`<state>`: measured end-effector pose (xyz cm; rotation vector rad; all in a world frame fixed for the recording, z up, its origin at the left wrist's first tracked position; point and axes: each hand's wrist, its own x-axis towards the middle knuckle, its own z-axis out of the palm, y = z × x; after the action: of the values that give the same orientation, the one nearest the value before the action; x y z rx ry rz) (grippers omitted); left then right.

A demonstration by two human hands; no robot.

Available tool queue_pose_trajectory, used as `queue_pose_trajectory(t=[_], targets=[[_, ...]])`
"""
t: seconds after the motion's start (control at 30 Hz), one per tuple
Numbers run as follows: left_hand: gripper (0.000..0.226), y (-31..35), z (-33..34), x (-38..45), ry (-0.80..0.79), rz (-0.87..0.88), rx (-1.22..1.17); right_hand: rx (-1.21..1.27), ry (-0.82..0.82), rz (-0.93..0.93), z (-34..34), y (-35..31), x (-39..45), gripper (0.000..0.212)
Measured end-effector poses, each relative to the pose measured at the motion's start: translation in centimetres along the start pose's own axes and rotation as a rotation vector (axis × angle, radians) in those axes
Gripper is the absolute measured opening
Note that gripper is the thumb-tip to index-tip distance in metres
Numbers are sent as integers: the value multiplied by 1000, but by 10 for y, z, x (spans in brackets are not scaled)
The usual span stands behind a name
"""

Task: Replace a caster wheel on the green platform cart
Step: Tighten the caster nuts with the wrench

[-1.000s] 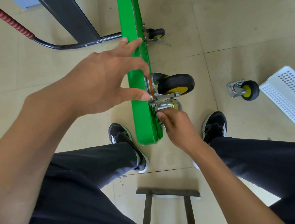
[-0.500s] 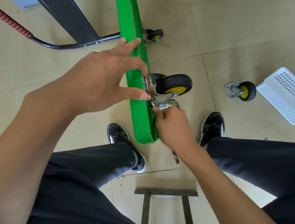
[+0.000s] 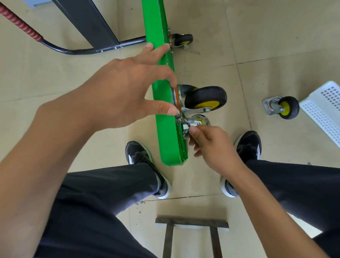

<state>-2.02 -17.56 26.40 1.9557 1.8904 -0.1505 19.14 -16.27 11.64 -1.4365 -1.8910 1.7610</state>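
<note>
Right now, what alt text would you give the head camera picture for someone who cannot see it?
A person's left hand steadies a green platform cart tipped on its edge, thumb and finger at the metal plate of a black-and-yellow caster wheel, while the right hand pinches small metal hardware beside the plate. A loose spare caster lies on the tiled floor beside a white perforated basket.

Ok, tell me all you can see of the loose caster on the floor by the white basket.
The loose caster lies on its side on the tiled floor, right of the green cart and just left of the white basket. It has a black tyre around a yellow hub, a silvery metal fork and a flat square mounting plate with corner holes, facing left. Neither of the hands touches it; whether it touches the basket is unclear.
</note>
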Motion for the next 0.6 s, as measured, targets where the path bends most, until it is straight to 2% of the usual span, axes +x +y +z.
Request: queue_pose_trajectory(t=[0.1,0.2,0.27,0.5,0.6], targets=[[70,-1,1,0,14,11,-5,-86,9,-97,5,5,4,35],[68,-2,1,0,19,15,-6,-138,24,-171,9,10,7,46],[68,-2,1,0,18,13,-7,-142,23,-198,12,15,9,44],[69,-2,1,0,17,12,-12,-180,60,-261,19,20,19,36],[68,-2,1,0,23,18,-15,-178,78,-222,23,19,18,37]])
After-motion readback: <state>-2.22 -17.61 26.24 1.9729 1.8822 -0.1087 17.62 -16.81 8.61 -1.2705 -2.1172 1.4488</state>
